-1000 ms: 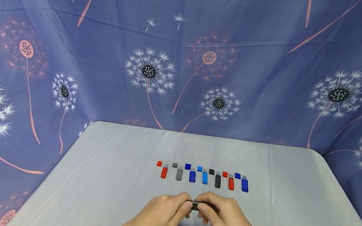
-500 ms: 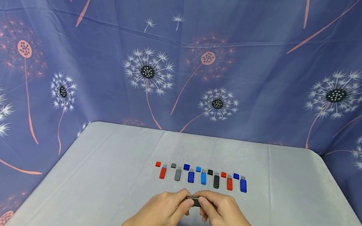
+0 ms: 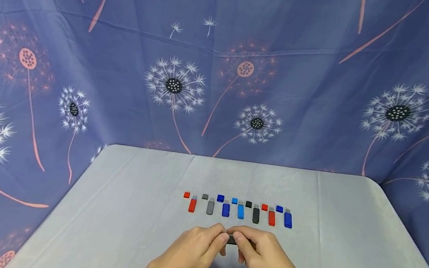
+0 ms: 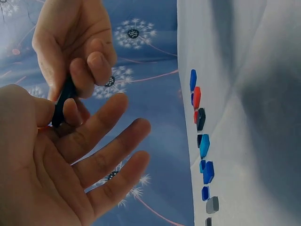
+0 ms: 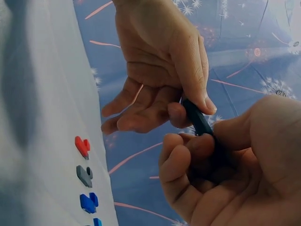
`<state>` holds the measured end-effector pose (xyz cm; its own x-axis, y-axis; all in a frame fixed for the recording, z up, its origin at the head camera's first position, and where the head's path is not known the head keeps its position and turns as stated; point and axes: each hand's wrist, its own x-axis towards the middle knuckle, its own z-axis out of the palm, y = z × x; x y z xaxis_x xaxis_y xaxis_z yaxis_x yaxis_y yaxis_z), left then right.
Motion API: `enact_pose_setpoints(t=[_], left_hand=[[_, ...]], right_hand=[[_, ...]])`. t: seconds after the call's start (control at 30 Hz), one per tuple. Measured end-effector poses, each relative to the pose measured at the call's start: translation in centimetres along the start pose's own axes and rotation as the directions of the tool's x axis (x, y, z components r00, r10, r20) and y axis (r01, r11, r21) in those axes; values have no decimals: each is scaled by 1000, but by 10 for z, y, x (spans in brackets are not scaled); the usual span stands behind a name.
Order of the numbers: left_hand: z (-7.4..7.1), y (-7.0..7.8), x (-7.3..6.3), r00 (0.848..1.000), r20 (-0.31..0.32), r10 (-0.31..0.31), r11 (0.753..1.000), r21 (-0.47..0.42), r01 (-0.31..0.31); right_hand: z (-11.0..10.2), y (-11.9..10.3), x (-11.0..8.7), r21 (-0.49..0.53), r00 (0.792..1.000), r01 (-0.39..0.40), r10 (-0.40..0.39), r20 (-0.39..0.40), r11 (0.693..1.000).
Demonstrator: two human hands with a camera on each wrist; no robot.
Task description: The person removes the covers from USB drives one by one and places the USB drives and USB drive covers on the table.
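Between both hands, above the front of the table, is a black USB flash drive (image 3: 232,240), its ends covered by fingers. My left hand (image 3: 191,252) pinches one end with thumb and index finger. In the left wrist view, the other fingers of that hand (image 4: 89,155) spread away from the drive (image 4: 62,103). My right hand (image 3: 271,261) grips the opposite end between thumb and fingers. The right wrist view shows the dark body (image 5: 200,121) bridging the two hands, with the right fingers (image 5: 176,162) curled around its near part.
Beyond the hands, a row of uncapped flash drives lies on the grey-white cloth (image 3: 118,213): red (image 3: 192,204), grey (image 3: 210,207), light blue (image 3: 241,211), black (image 3: 255,215) and blue (image 3: 288,220) among them. Small matching caps, such as a red one (image 3: 186,194), lie behind. A dandelion-print curtain (image 3: 123,65) surrounds the table.
The thumbs have come slightly closer together, and less of the black flash drive shows between them. The row on the table stays as it was; the head view has shifted slightly.
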<state>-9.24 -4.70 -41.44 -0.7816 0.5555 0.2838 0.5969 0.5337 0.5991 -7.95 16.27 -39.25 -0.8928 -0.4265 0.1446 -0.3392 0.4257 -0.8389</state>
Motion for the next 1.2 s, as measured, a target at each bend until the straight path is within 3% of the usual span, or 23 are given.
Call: enact_pose_setpoints(t=[0.17, 0.53, 0.73, 1.2], left_hand=[[2, -2, 1, 1000, -9, -9, 1000, -3, 9], [5, -4, -2, 999, -35, 38, 999, 13, -38], [5, -2, -5, 999, -13, 40, 999, 7, -40], [-4, 2, 5, 993, 20, 120, 991, 53, -121]], right_hand=[[-1, 1, 0, -26, 1000, -8, 8, 7, 1000], [-5, 0, 0, -32, 999, -9, 10, 33, 999], [-7, -1, 0, -56, 998, 15, -12, 54, 998], [-15, -6, -3, -61, 998, 24, -21, 52, 998]])
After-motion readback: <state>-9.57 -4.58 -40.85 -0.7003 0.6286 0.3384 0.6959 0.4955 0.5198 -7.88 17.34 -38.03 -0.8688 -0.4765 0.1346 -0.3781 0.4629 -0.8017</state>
